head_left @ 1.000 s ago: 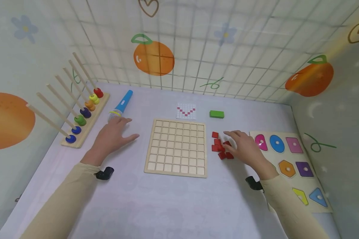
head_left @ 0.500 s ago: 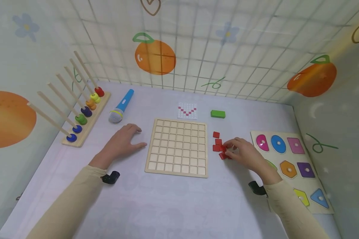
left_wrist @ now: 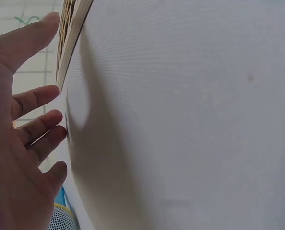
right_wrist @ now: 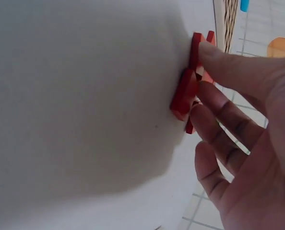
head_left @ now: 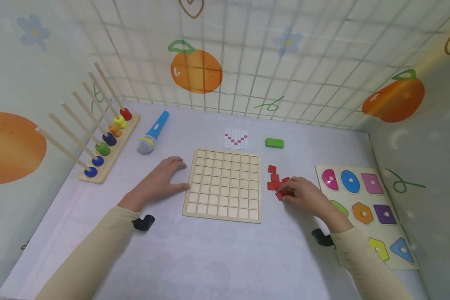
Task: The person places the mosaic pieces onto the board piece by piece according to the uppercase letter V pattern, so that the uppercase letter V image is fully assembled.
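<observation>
A square wooden grid board (head_left: 225,219) lies flat at the middle of the table. My left hand (head_left: 161,180) is beside its left edge, fingers spread, with the thumb tip right at the rim. To the right of the board lies a loose cluster of small red square tiles (head_left: 272,169). Over that cluster is my right hand (head_left: 303,196), fingers slightly bent. In the right wrist view, the thumb (right_wrist: 224,62) overlaps one red tile (right_wrist: 196,48) and the fingertips are close to another tile (right_wrist: 184,95); a gap shows between thumb and fingers.
Behind the board are a pattern card (head_left: 236,138) with a red V and a green block (head_left: 274,143). A blue toy microphone (head_left: 153,132) and a peg stand (head_left: 106,168) with coloured rings are at left. A shape puzzle board (head_left: 363,231) lies right, near the right forearm.
My left hand has moved right, from beside the microphone to the board's left edge. My right hand has come down onto the red tiles, its thumb and fingers drawing closer together.
</observation>
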A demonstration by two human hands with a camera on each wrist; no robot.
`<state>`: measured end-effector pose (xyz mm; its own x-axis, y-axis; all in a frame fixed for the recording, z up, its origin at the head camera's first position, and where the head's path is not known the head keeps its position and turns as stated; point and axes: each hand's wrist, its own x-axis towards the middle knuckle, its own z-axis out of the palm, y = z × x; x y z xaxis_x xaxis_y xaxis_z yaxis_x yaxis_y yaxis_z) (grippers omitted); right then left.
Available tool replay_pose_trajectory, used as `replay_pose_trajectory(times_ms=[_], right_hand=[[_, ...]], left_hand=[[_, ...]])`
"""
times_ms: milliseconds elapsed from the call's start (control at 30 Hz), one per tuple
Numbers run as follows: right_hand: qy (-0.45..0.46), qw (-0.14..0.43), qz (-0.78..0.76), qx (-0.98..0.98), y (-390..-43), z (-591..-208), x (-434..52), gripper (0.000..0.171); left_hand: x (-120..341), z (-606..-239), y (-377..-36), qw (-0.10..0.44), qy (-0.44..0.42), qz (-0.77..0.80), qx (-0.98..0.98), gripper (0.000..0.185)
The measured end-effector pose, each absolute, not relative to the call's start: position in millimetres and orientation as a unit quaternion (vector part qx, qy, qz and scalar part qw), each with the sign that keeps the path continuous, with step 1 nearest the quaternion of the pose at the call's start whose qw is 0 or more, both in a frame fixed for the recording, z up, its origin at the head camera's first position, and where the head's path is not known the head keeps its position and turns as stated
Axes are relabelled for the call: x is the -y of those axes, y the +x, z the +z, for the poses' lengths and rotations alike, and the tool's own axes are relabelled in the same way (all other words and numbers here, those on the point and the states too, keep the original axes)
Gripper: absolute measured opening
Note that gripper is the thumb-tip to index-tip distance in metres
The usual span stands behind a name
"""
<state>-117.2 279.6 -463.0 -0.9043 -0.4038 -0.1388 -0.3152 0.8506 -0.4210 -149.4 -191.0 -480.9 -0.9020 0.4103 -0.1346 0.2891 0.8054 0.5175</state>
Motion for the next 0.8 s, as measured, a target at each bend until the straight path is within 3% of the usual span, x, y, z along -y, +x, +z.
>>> replay_pose_trajectory(times_ms=[467,800], right_hand=[[-0.200,0.111,-0.192,-0.954,-120.7,-464.4,-274.1,0.026],[-0.191,0.126,-0.223,-0.948,-120.5,-463.2,-269.9,0.027]], left_hand=[[189.6,-489.9,-149.8,0.147,0.222,0.234,-0.935,0.095],[186.4,-488.7,-149.3,0.169,0.227,0.207,-0.937,0.096]])
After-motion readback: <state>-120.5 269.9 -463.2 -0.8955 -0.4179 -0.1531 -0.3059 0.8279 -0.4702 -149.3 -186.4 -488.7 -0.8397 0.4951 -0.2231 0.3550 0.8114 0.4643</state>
